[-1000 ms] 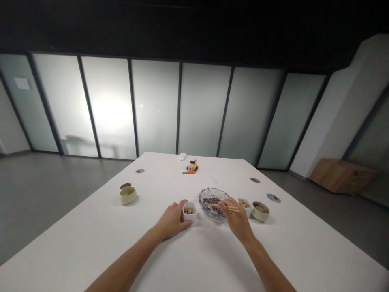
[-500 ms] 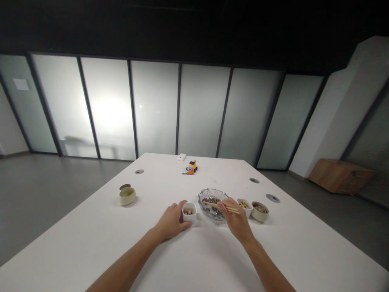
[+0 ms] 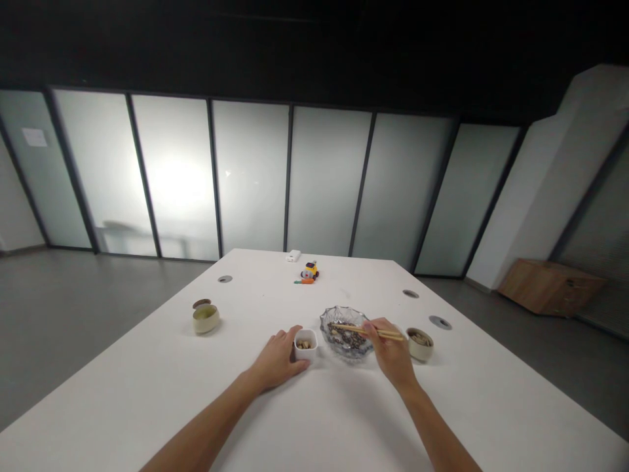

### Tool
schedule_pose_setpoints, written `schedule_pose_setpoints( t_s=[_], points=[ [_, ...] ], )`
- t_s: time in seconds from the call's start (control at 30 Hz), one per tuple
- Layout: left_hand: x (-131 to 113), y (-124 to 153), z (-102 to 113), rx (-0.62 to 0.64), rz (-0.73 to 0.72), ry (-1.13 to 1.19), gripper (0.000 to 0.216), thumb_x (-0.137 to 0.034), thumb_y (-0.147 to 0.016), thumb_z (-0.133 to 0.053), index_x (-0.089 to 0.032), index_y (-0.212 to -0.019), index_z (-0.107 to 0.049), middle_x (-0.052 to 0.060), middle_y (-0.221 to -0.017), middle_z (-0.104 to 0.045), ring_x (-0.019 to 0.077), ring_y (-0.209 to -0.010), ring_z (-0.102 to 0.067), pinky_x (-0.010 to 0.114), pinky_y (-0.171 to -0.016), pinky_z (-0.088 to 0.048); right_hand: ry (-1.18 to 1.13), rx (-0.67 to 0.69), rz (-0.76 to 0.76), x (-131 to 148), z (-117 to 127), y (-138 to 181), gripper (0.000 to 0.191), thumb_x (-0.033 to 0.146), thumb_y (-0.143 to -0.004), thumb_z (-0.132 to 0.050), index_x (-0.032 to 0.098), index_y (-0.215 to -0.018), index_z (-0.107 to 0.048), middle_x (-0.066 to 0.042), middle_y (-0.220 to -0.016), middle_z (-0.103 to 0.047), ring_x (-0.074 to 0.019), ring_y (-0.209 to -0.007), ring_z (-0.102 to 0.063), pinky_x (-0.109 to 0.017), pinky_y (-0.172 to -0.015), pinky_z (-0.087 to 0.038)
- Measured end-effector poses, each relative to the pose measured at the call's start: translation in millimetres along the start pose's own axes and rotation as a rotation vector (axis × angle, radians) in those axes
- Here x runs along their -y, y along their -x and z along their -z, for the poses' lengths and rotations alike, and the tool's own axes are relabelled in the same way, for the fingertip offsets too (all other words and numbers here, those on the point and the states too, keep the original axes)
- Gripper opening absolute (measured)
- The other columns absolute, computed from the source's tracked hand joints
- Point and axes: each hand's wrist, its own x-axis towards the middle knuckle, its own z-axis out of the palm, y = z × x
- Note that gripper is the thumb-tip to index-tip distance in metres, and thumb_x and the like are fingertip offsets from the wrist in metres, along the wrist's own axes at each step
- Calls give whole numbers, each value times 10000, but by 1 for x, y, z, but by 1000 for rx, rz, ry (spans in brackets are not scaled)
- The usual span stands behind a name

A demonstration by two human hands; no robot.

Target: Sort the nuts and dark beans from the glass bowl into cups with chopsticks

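My left hand (image 3: 278,357) is curled round the left side of a small white cup (image 3: 305,354) standing on the table, with pale brown pieces inside it. My right hand (image 3: 392,351) grips a pair of wooden chopsticks (image 3: 354,328), held slantwise above the clear glass bowl (image 3: 324,333). Their tips reach into the bowl, among many small dark pieces, with a paler bit close by. Whether the tips pinch anything is too small to tell. Behind my right hand, a second white cup is almost wholly hidden. A cream round pot (image 3: 419,351) with pale pieces stands just right of that hand.
On the left of the white table (image 3: 275,426) stand a greenish pot (image 3: 206,321) and a dark round lid (image 3: 202,303). Farther back lie a yellow toy car (image 3: 310,270), an orange toy carrot (image 3: 304,282) and a white device (image 3: 293,255). Round cable holes (image 3: 440,322) mark both sides.
My right hand has shifted right with the chopsticks, now covering most of the second white cup. The chopstick tips remain in the glass bowl. My left hand stays on its cup.
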Motion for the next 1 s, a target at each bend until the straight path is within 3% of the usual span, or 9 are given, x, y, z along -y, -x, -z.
schedule_pose_setpoints(
  t_s=[0.33, 1.0],
  points=[
    [-2, 0, 1, 13, 10, 10, 777, -438, -832, -731, -220, -1524, -452, 135, -1287, -683, 357, -1218, -609, 436, -1052, -442, 57, 15, 73, 6, 0, -1, 528, 609, -1052, -455, 238, -795, -730, -45, -764, -728, -209, -695, -676, -321, -690, -510],
    [-3, 1, 2, 15, 14, -7, 784, -453, -837, -734, -219, -1527, -445, 137, -1279, -674, 349, -1222, -605, 428, -1053, -444, 35, 64, 63, 8, -1, 1, 521, 612, -1045, -468, 239, -772, -709, -44, -764, -715, -206, -679, -660, -325, -682, -516]
  ],
)
